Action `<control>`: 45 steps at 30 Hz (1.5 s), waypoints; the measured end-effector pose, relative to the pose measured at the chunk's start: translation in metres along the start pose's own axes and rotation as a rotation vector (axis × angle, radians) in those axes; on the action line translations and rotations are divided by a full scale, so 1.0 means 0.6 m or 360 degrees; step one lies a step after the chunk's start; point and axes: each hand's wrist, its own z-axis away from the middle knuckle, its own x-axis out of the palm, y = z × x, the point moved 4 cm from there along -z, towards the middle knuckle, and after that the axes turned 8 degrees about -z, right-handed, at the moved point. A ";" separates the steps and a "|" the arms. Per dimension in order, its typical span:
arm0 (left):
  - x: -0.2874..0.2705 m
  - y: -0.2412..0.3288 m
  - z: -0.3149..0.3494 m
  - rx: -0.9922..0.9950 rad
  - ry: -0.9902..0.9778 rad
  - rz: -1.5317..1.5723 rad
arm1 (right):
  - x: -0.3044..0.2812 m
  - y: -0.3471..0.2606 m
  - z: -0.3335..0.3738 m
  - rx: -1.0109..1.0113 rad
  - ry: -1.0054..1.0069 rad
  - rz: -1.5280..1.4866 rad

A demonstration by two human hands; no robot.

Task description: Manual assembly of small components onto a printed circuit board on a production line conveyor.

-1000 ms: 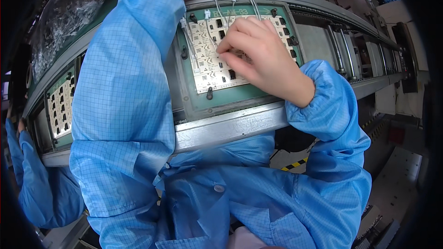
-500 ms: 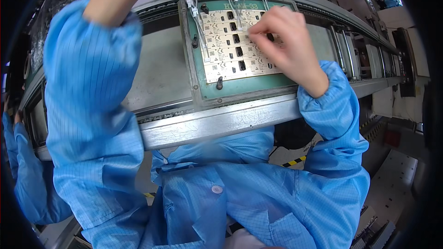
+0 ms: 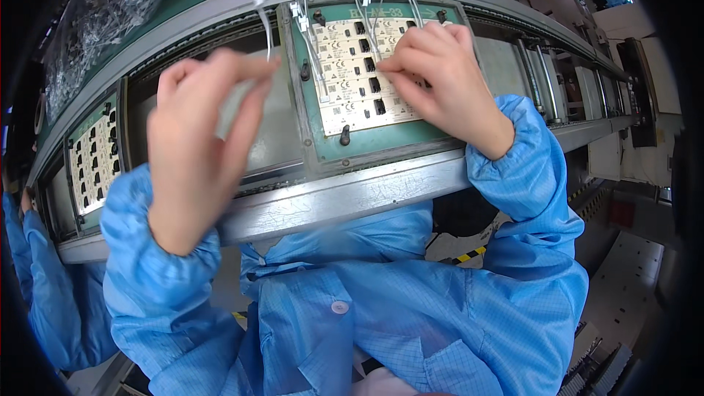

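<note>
My left hand (image 3: pixel 209 132), slightly blurred, pinches a short white connector cable (image 3: pixel 265 26) between thumb and forefinger. The cable stands up from the fingertips with its white plug on top. My right hand (image 3: pixel 444 77) is over a panel of pale circuit boards (image 3: pixel 345 115), thumb and forefinger closed at the lower end of another white cable (image 3: pixel 375 33). Its very tip is hidden by the fingers. The panel lies in a green carrier (image 3: pixel 381 145) with black clips and bears rows of black components. Several cables with white plugs lie across its upper edge.
A conveyor with metal rails (image 3: pixel 352 202) bears the carrier. Further left on it sits a second carrier with a board panel (image 3: pixel 94 158). A clear plastic bag of white-plug cables (image 3: pixel 103 29) lies at the far left. Another person's blue sleeve (image 3: pixel 55 286) shows at the left edge.
My left hand has come back from beyond the top edge, now carrying a cable above the conveyor. The right fingertips have shifted slightly left and down, to the end of a cable on the panel.
</note>
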 end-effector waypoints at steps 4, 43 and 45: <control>0.033 0.031 0.028 0.0151 0.0056 -0.0408 | -0.014 -0.003 0.004 -0.0043 -0.0184 0.0005; 0.078 0.056 0.020 0.0032 -0.0236 -0.0432 | -0.118 0.167 -0.103 0.0598 0.0835 -0.0774; 0.063 0.065 0.014 0.0172 -0.0205 -0.0524 | -0.124 0.146 -0.099 0.0600 0.0831 -0.0873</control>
